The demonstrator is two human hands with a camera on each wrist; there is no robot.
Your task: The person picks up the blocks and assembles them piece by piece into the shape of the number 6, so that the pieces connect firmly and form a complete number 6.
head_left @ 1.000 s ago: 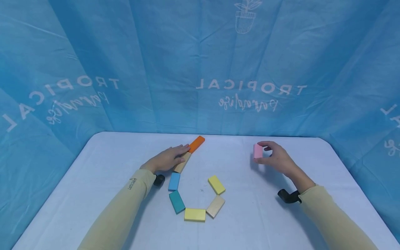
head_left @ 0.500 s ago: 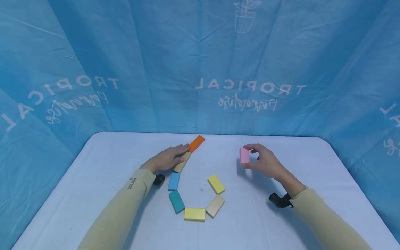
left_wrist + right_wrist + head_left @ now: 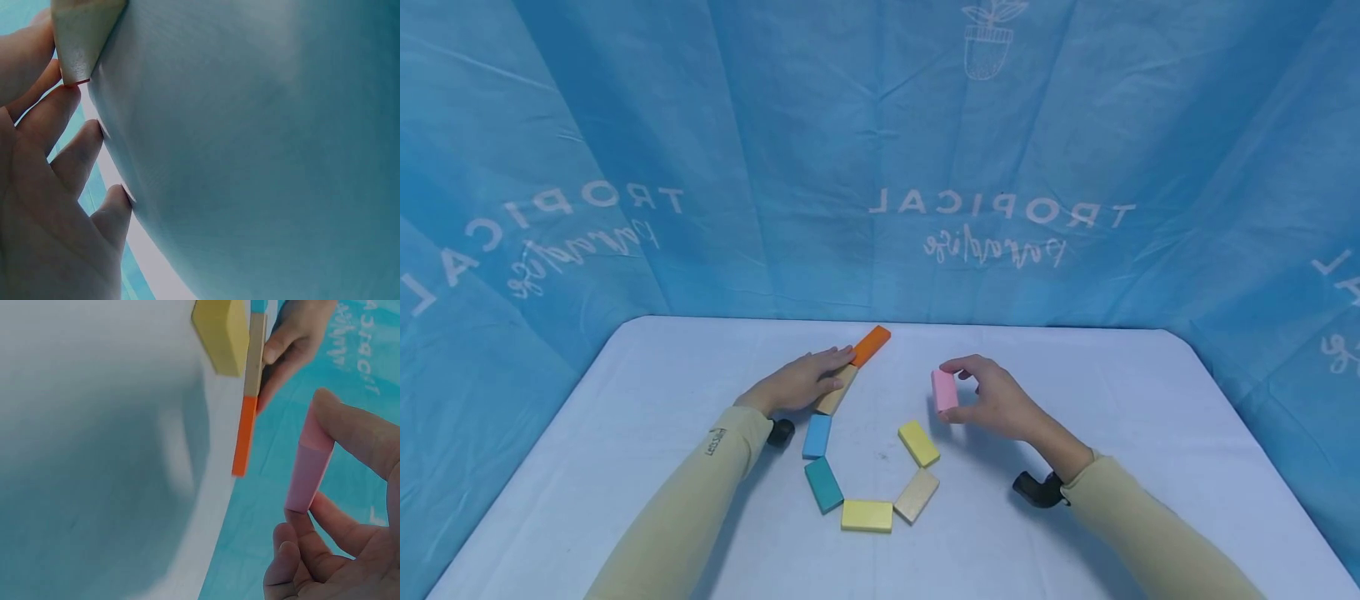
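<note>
My right hand [image 3: 996, 404] holds a pink block [image 3: 945, 392] up over the table, right of the block curve. Its thumb and fingertips pinch the block at opposite ends, as the right wrist view shows. On the other side, my left hand [image 3: 801, 382] lies beside a natural wood block [image 3: 838, 392], its fingers extended and touching that block. The index fingertip reaches the near end of an orange block [image 3: 872, 346]. From there the curve runs on through a blue block [image 3: 817, 437], a teal block [image 3: 824, 485], a yellow block [image 3: 867, 516], a second wood block [image 3: 917, 495] and another yellow block [image 3: 919, 443].
A white-covered table [image 3: 700, 342] carries all the blocks. Blue printed curtains [image 3: 820, 167] hang behind it and at both sides. Dark wrist-worn cameras [image 3: 1037, 490] stick out at both cuffs.
My right hand has carried the pink block leftward and a little nearer, toward the upper end of the yellow block. The left hand and the laid blocks have stayed in place.
</note>
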